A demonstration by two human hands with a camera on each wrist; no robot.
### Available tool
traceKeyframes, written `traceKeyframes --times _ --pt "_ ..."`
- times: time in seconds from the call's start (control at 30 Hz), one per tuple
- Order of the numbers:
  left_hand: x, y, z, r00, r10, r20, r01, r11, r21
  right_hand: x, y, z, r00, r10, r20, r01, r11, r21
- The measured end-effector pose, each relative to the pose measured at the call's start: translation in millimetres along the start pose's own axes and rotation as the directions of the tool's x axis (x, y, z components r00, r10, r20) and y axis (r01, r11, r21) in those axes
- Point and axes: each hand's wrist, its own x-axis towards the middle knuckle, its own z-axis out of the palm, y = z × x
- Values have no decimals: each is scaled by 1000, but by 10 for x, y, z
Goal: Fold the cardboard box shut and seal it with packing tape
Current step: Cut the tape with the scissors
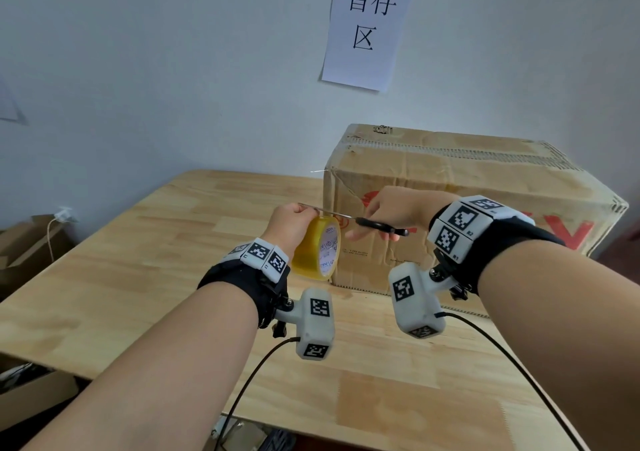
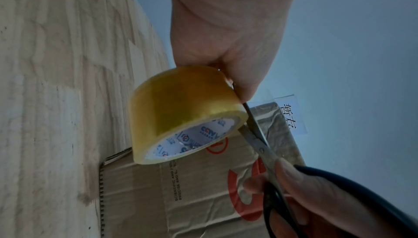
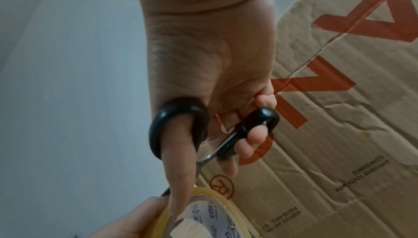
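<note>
Head view: left hand (image 1: 292, 224) gripping 1 yellowish tape roll (image 1: 317, 248) in air, fingers curled round its rim, in front of cardboard box (image 1: 485, 187). Right hand (image 1: 391, 213) holding 1 pair of black-handled scissors (image 1: 367, 221), thumb and fingers threading loops, blades reaching to top of roll by left grip. Roll core reading "CCTV". Box, flaps folded down, sitting on wooden table (image 1: 138, 260) against wall, showing red lettering. 1 paper sign (image 1: 369, 25) reading "暂存区".
</note>
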Motion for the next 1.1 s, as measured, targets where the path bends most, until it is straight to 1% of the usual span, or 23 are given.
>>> traceKeyframes --times 0.2,0.37,0.53,0.63,0.7,0.77,0.83,0.9,0.93,1.03,1.1 --pt "44 23 -26 1000 7 10 -8 998 65 26 26 -15 998 -35 -55 33 999 -42" --pt "112 22 -7 1000 -3 24 1 996 90 16 31 -12 997 -40 -60 37 998 -53" --pt "163 -7 -44 999 18 36 -21 996 82 74 50 41 991 -57 -121 42 991 -127" --pt "166 -30 -95 999 10 40 -14 994 108 85 44 85 993 -53 -105 41 993 -111" --pt "161 -105 -136 999 11 47 -20 981 193 76 32 103 997 -43 -68 37 996 -86" --pt "146 -248 -202 998 38 41 -49 944 326 69 28 129 998 -47 -33 43 993 -106" --pt "125 -394 -297 997 73 34 -81 879 470 62 14 209 999 -37 9 38 994 -100" --pt "99 -511 -414 995 95 14 -86 813 576 85 -12 372 998 -23 55 27 997 -73" --pt "76 -559 -467 993 114 5 -93 781 617 116 -24 484 998 -11 58 15 997 -76" --pt "0 -780 -594 986 164 -15 -108 710 695 276 -75 919 999 47 8 -45 987 -151" --pt "-35 -1023 -644 984 172 -38 -86 658 748 378 -117 1225 994 109 8 -106 982 -154"
